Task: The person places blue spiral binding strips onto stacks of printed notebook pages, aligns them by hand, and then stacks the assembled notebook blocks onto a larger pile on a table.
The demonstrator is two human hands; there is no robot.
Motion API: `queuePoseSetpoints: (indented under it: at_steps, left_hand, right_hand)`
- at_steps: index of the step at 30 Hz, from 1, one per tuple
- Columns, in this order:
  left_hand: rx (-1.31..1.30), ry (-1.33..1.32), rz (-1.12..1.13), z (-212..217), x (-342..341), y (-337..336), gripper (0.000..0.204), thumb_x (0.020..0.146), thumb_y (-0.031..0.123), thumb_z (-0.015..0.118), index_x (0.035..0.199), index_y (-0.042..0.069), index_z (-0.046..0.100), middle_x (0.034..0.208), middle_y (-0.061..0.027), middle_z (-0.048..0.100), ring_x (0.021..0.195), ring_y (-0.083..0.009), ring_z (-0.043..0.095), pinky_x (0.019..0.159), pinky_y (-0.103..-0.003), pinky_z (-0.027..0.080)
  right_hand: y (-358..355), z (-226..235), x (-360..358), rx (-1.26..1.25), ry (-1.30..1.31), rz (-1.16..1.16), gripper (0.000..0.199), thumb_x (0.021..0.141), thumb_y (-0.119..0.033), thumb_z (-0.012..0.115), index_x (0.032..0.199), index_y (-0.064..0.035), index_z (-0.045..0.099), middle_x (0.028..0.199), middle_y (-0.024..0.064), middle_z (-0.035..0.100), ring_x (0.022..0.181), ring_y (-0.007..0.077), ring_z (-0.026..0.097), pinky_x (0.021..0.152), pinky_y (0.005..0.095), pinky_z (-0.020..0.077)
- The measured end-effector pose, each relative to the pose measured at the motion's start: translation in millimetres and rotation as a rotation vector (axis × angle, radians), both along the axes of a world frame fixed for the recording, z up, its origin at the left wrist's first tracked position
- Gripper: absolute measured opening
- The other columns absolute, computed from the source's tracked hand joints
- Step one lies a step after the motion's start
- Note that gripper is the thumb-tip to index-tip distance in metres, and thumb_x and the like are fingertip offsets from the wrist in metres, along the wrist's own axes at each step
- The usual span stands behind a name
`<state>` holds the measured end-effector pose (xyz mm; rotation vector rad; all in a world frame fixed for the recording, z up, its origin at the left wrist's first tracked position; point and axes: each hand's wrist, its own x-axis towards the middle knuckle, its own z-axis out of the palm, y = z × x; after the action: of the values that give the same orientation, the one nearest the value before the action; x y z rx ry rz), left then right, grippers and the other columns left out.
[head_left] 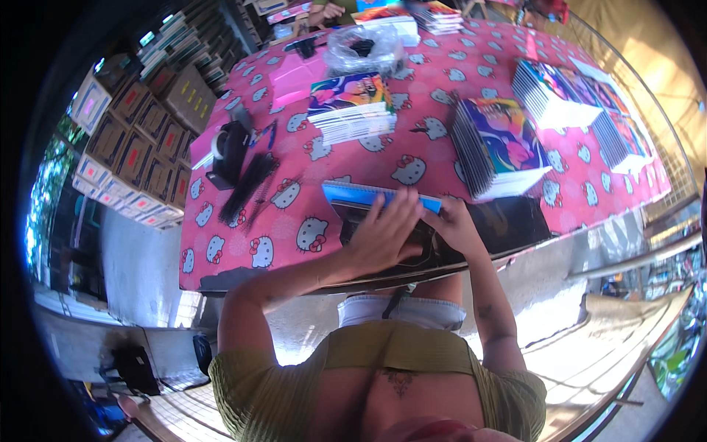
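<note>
A blue notebook (341, 194) with a row of small holes or wire loops along its far edge lies at the table's near side. My left hand (387, 230) rests on it, fingers stretched out and side by side. My right hand (451, 222) pinches its right end between thumb and fingers. Beneath the notebook is a dark device (347, 214), mostly hidden by my left hand. Under both hands a black sheet (508, 221) covers the table's front edge.
Stacks of colourful booklets (353, 96) (501, 140) (556, 88) stand across the pink patterned tablecloth (409, 169). Left are black binding wires (249, 188) and a tape dispenser (230, 151). Farther back sits a clear plastic bag (364, 48). Cartons (136, 140) are piled left; another person's hand (328, 11) shows behind.
</note>
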<state>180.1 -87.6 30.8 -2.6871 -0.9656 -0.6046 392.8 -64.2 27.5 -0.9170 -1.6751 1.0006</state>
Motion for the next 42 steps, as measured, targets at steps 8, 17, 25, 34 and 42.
queuePoseSetpoints:
  at_steps: [8, 17, 25, 34, 42]
  left_hand:
    - [0.014, 0.019, -0.032, 7.9, 2.6, -8.0, 0.084, 0.100, 0.055, 0.047, 0.153, -0.008, 0.032, 0.159, -0.0289, 0.032, 0.150, -0.0421, 0.030, 0.120, -0.062, 0.017]
    - [0.004, -0.226, 0.003, 22.6, 12.0, -12.4, 0.055, 0.103, 0.035, 0.053, 0.145, 0.001, 0.049, 0.148, -0.0172, 0.051, 0.140, -0.0312, 0.047, 0.120, -0.056, 0.017]
    - [-0.060, -0.408, -0.028, 49.9, 14.2, 37.2, 0.015, 0.091, 0.026, 0.072, 0.098, 0.012, 0.072, 0.087, -0.0033, 0.072, 0.084, -0.0224, 0.069, 0.115, -0.057, 0.028]
    - [-0.072, -0.413, -0.042, 49.5, 9.9, 36.0, 0.016, 0.089, 0.025, 0.075, 0.096, 0.011, 0.072, 0.085, -0.0042, 0.071, 0.085, -0.0242, 0.069, 0.110, -0.051, 0.035]
    - [-0.129, -0.314, -0.014, 65.0, -0.6, 24.7, 0.019, 0.088, 0.009, 0.070, 0.107, 0.007, 0.069, 0.096, -0.0135, 0.070, 0.088, -0.0338, 0.068, 0.079, -0.044, 0.053]
  right_hand:
    - [-0.9, 3.5, -7.8, 0.023, 0.002, -0.015, 0.016, 0.092, -0.006, 0.069, 0.107, 0.0000, 0.069, 0.077, 0.0062, 0.065, 0.068, 0.0084, 0.053, 0.064, 0.0287, 0.0488]
    - [4.3, -7.4, -15.9, 0.207, 0.034, -0.067, 0.017, 0.089, -0.006, 0.072, 0.104, 0.0003, 0.070, 0.079, 0.0102, 0.068, 0.068, 0.0130, 0.058, 0.066, 0.0299, 0.0503]
    - [-0.1, 20.0, 28.0, -0.136, 0.042, -0.050, 0.017, 0.093, -0.008, 0.071, 0.106, 0.0031, 0.072, 0.081, 0.0062, 0.072, 0.070, 0.0066, 0.059, 0.065, 0.0269, 0.0495]
    - [25.8, 50.8, 32.6, -0.059, -0.073, 0.224, 0.006, 0.091, -0.001, 0.070, 0.095, 0.0026, 0.069, 0.087, 0.0034, 0.070, 0.084, 0.0079, 0.066, 0.076, 0.0256, 0.0546]
    - [7.5, 36.5, -2.8, 0.197, -0.102, -0.173, 0.009, 0.081, 0.003, 0.069, 0.086, 0.0023, 0.062, 0.080, 0.0075, 0.066, 0.074, 0.0111, 0.066, 0.070, 0.0276, 0.0535]
